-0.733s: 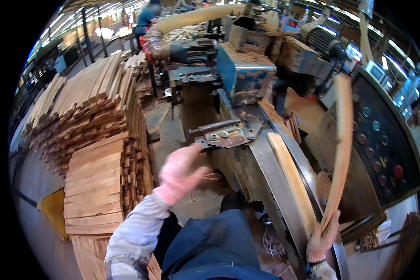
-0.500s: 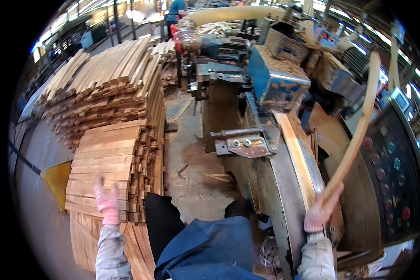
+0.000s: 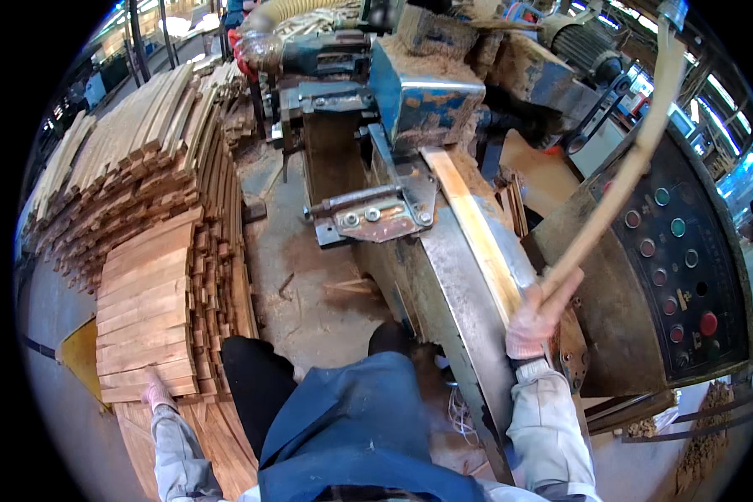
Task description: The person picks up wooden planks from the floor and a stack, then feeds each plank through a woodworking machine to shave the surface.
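My right hand, in a pale pink glove, is closed around the lower end of a long pale wooden stick that slants up to the right. That hand is over the near end of a wooden strip lying along the machine's metal bed. The strip's far end reaches the blue, sawdust-covered machine housing. At lower left, my gloved left hand touches the nearest strip of a wood stack, its fingers stretched over the edge. Part of that hand is small and hard to make out.
A control panel with coloured buttons stands at right. A metal bracket juts out from the bed's left side. A taller wood pile rises behind the near stack. Wood scraps lie on the floor between stack and machine.
My left hand has come down from above the stack onto its nearest strip. My right hand still holds the stick, now closer to the strip on the bed. The view has shifted right.
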The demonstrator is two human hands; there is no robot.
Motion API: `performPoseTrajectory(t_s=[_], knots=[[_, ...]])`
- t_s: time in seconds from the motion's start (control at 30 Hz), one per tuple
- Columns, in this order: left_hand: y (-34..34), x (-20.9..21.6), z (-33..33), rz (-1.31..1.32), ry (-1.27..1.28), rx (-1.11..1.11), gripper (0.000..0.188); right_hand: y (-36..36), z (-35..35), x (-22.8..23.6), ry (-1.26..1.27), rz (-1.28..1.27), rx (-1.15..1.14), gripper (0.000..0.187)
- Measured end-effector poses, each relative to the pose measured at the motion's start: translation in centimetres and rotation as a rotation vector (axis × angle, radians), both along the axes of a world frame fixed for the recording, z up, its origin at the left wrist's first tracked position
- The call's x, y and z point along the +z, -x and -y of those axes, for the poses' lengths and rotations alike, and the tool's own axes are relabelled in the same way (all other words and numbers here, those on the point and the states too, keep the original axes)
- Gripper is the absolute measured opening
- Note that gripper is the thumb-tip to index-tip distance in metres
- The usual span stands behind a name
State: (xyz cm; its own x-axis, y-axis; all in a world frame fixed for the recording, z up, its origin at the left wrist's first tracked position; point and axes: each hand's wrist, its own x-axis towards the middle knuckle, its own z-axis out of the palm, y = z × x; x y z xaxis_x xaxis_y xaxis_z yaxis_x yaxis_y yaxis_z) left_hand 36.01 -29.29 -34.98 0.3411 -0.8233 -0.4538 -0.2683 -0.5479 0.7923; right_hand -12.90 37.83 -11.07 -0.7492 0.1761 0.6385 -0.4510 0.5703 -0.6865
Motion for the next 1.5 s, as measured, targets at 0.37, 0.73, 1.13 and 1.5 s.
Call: performPoseTrajectory(t_s=[0.37, 0.73, 1.13, 1.5], knots=[[-2.0, 2.4, 0.6, -0.42, 0.023, 0.034, 0.071, -0.2, 3.2, 2.5, 0.226, 0.064, 0.166, 0.091], [-2.8, -2.2, 0.6, -0.565, 0.062, 0.045, 0.086, 6.1, 8.4, 0.9, 0.527, 0.142, 0.036, 0.068], [-2.7, -1.5, -0.2, -0.53, 0.085, 0.052, 0.085, 12.1, 16.3, 3.8, 0.331, 0.118, 0.224, 0.061], [1.8, 0.9, -4.2, -0.403, 0.199, 0.178, 0.098, -16.9, -6.3, 1.6, -0.417, 0.329, -0.043, 0.087]])
